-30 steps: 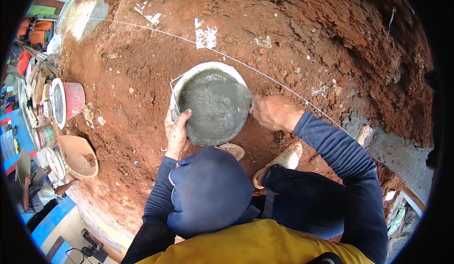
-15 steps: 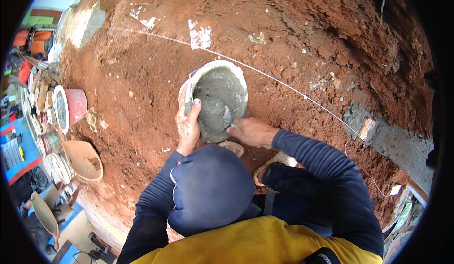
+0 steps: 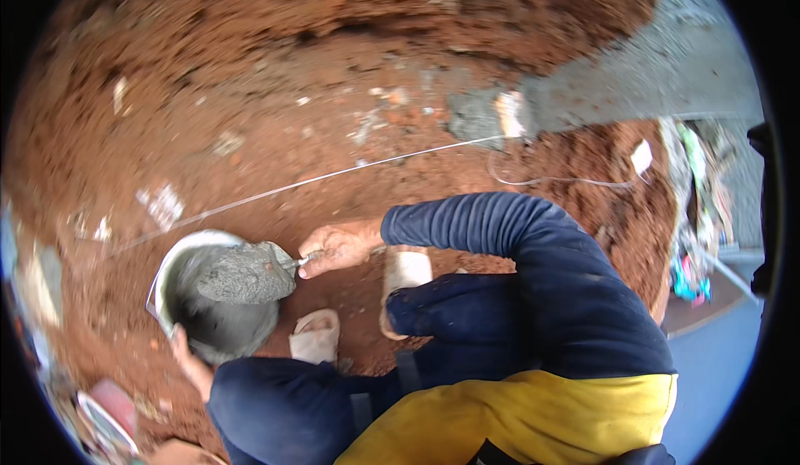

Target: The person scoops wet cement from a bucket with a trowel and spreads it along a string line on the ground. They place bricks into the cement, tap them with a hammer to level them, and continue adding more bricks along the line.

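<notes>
Right hand (image 3: 343, 247) closed round trowel (image 3: 295, 262); blade, heaped with mortar (image 3: 247, 275), lies left of fingers, long axis left-right, above bucket (image 3: 166, 277); left hand (image 3: 191, 366) at bucket's near-left side, cannot tell grip

The bucket (image 3: 169, 272) is round and pale-rimmed, its mouth facing up and its thin wire handle (image 3: 152, 292) down at its left side. Wet grey mortar (image 3: 229, 325) lies inside the bucket, smooth and dark. The trowel (image 3: 292, 263) is level above the bucket's mouth, its blade hidden under a thick, rough lump (image 3: 246, 275) of mortar, its grip end pointing out past the bucket's right rim.
</notes>
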`<action>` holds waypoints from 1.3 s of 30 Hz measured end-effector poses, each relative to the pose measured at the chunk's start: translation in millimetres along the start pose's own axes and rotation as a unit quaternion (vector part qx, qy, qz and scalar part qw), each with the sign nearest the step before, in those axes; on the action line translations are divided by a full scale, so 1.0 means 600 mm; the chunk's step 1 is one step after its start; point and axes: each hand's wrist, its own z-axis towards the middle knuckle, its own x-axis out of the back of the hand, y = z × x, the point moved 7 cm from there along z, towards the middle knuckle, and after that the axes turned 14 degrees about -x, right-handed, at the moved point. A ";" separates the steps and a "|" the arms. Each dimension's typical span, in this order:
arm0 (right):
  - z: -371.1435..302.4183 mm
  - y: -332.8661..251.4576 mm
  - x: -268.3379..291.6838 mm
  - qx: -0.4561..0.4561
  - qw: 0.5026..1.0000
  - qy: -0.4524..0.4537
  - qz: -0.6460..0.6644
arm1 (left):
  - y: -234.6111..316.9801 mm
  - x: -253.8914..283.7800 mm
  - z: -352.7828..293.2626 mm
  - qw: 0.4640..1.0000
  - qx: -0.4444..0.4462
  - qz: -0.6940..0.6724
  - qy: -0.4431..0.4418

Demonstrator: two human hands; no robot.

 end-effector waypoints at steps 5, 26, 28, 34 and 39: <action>-0.258 0.126 0.185 -0.085 0.968 0.222 -0.080 | -0.050 0.098 0.068 0.997 -0.031 0.063 -0.029; 0.090 -0.174 0.025 -0.069 0.884 0.214 -0.411 | 0.054 -0.123 -0.053 0.985 -0.027 -0.156 -0.069; 0.139 -0.186 -0.008 -0.055 0.907 0.190 -0.371 | 0.051 -0.112 -0.052 0.983 -0.038 -0.158 -0.082; 0.165 -0.146 -0.101 -0.146 0.951 0.029 -0.273 | 0.027 -0.075 -0.021 0.977 -0.038 -0.196 -0.079; 0.168 -0.151 -0.138 -0.185 0.965 -0.042 -0.178 | 0.027 -0.069 -0.010 0.983 -0.011 -0.179 -0.041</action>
